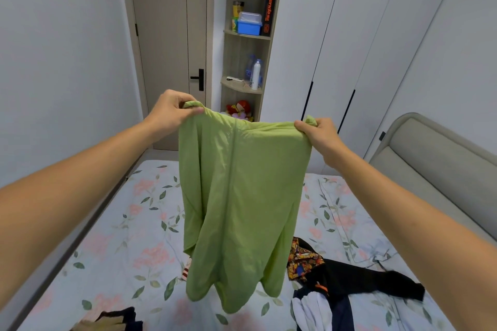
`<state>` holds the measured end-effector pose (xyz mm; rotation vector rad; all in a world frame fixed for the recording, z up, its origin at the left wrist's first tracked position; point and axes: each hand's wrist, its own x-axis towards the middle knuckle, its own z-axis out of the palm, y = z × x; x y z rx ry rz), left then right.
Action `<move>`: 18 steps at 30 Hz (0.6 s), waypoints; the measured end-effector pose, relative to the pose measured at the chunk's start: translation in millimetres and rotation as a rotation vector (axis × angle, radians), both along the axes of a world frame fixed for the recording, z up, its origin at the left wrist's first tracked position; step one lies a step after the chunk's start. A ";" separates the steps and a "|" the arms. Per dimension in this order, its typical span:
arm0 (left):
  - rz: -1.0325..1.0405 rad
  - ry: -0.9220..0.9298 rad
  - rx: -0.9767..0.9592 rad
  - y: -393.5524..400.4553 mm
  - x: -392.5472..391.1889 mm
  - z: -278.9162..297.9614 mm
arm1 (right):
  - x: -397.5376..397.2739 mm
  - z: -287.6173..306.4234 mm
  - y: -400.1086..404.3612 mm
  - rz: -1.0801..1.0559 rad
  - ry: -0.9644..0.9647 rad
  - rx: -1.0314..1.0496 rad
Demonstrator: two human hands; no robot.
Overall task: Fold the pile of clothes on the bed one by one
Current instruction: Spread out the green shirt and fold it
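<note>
Above bed, green garment hangs lifted, clear of sheet. Left hand pinches one top corner, right hand grips other, fingers curled. Dark clothes pile near bed's right edge.

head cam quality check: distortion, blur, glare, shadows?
Head view: strong wide-angle distortion, the wardrobe lines lean and both forearms balloon at the edges; lighting soft and even, no glare, only faint shadow on the bed; the green top, pinched by the left hand and right hand, is fairly sharp; the clothes at the bottom edge look a little soft.
</note>
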<state>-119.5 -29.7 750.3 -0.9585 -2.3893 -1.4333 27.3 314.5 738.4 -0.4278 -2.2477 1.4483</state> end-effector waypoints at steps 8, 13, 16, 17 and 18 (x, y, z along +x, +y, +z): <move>0.158 0.060 0.044 -18.3 -16.7 3.1 | 10.4 9.0 -0.4 0.118 0.016 0.073; 0.258 0.020 0.057 -42.0 -21.2 -3.6 | 21.3 9.4 7.3 -0.005 -0.003 0.287; 0.278 0.022 0.057 -47.0 -13.4 -11.9 | 32.1 1.5 -1.5 -0.098 -0.019 0.357; 0.293 0.036 0.038 -47.9 -9.7 -14.7 | 37.5 -2.1 -4.4 -0.116 -0.029 0.346; 0.308 0.062 0.001 -49.0 -5.3 -17.7 | 43.0 -6.1 -5.9 -0.127 -0.039 0.337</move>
